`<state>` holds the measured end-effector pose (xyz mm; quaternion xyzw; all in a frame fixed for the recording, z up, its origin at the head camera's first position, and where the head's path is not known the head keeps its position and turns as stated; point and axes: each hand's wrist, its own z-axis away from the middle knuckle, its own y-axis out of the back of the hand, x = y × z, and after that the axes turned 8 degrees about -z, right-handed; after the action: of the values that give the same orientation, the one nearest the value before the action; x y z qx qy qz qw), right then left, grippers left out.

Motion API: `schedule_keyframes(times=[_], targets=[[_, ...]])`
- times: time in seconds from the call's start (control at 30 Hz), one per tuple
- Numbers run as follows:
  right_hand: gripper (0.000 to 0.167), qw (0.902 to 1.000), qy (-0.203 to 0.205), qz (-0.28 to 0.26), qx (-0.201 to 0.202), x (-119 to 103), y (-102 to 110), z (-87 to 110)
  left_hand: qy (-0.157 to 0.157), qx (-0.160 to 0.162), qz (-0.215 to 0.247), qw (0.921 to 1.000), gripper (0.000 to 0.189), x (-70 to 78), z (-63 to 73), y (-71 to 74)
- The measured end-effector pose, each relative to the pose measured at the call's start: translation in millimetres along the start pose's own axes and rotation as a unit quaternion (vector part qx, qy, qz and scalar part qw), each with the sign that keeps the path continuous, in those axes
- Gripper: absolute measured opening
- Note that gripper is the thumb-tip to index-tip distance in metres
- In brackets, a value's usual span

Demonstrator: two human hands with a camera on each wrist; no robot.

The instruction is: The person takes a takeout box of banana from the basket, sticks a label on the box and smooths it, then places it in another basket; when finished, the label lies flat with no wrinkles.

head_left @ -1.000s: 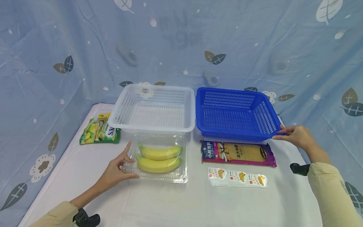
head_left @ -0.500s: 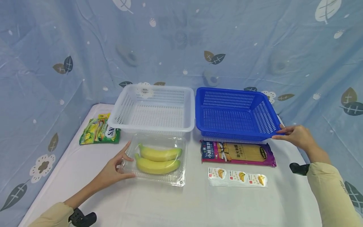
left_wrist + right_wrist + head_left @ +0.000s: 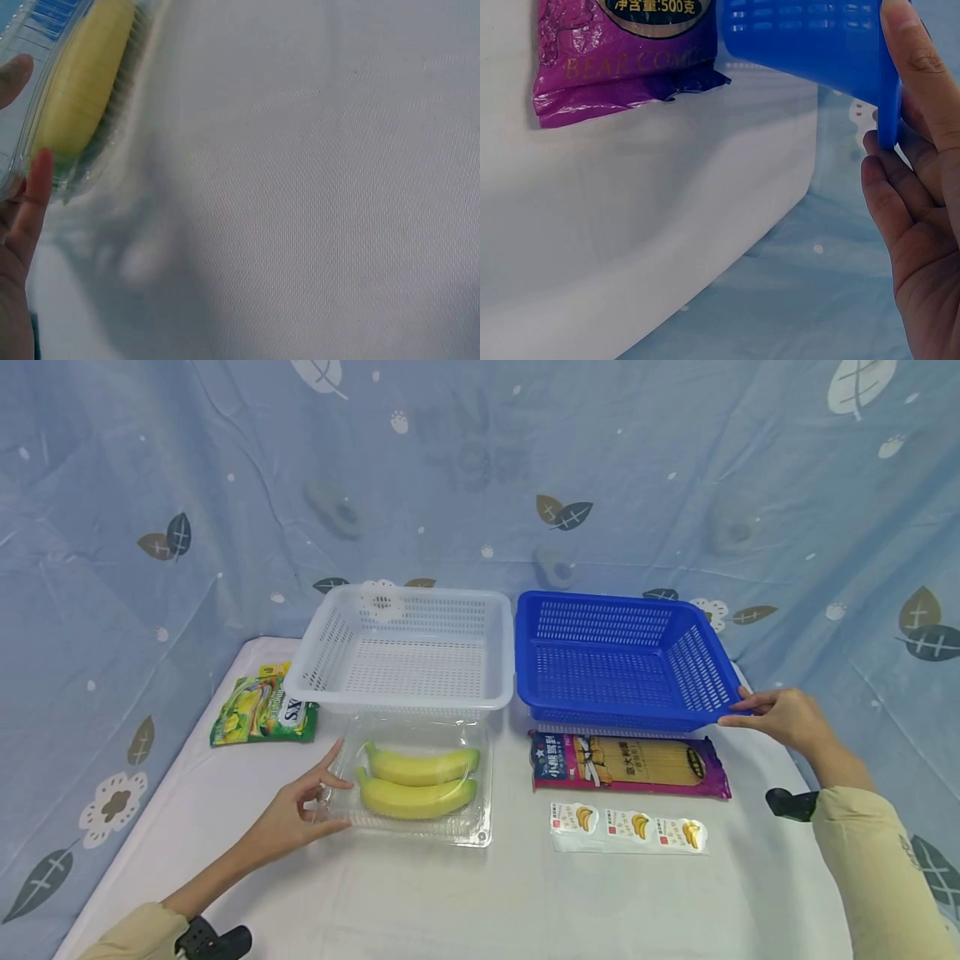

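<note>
Near the desk's (image 3: 525,897) far right corner, the right hand (image 3: 789,720) pinches the blue basket (image 3: 607,715) by its rim. Nearer the left edge, the left hand (image 3: 291,814) grips one end of the clear box (image 3: 450,835) of bananas (image 3: 423,767). The box seems light, slippery, easy to dent; hold both ends gently.

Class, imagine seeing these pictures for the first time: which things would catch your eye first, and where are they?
The bright blue basket stands out at the back right of the white table, its near right corner pinched by the right hand. Next come two yellow bananas inside a clear box in front of the white basket; the left hand holds the box's left end.
</note>
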<state>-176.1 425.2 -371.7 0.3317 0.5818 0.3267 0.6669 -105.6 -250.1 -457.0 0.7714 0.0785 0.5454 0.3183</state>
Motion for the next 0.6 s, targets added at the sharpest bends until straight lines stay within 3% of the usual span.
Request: schedule_keyframes(times=[0.27,0.43,0.6], targets=[[0.071,1.0,-0.001,0.003,0.003,0.2,0.4,0.3,-0.003,0.015,-0.035,0.9993,0.046,0.3,0.0,3.9],[0.069,1.0,0.001,0.004,0.003,-0.5,0.1,0.6,-0.019,-0.005,-0.062,0.9979,0.064,0.0,3.0,12.5],[0.068,1.0,0.005,-0.005,0.003,0.7,-0.4,-0.2,-0.004,-0.012,-0.092,0.9957,0.084,1.3,7.1,24.4]])
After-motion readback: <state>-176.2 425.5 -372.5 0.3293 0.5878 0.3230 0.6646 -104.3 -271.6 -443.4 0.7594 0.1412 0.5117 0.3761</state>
